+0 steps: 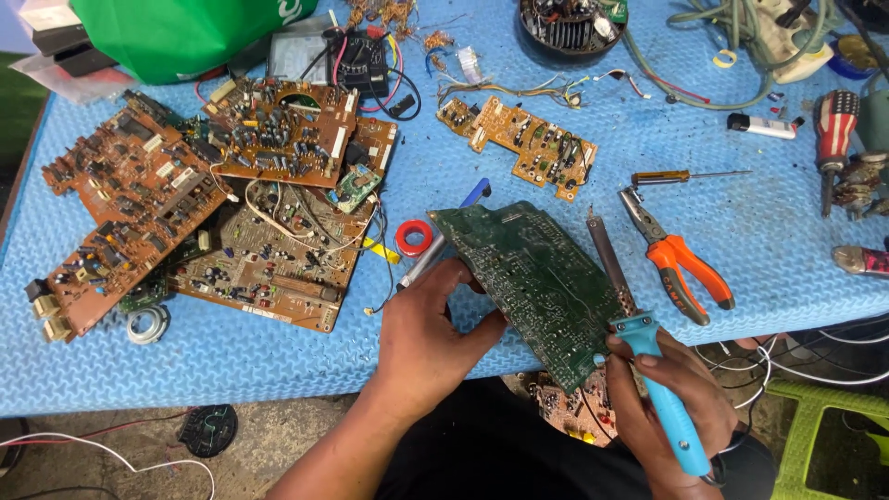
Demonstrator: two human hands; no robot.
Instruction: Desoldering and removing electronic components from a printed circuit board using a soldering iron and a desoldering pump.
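Where the circuit board (532, 278) tilts, its component side stays hidden.

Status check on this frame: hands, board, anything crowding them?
Left hand grips green circuit board, tilted off the table edge. Right hand holds blue-handled soldering iron against the board. Orange pliers lie close right.

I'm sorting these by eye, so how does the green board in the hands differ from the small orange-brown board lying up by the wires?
The green circuit board is held tilted off the mat by the left hand, solder side up; the orange-brown board lies flat, parts facing up. The green one looks larger and roughly rectangular; the orange-brown one is narrow with a stepped outline. Both are bare circuit boards.
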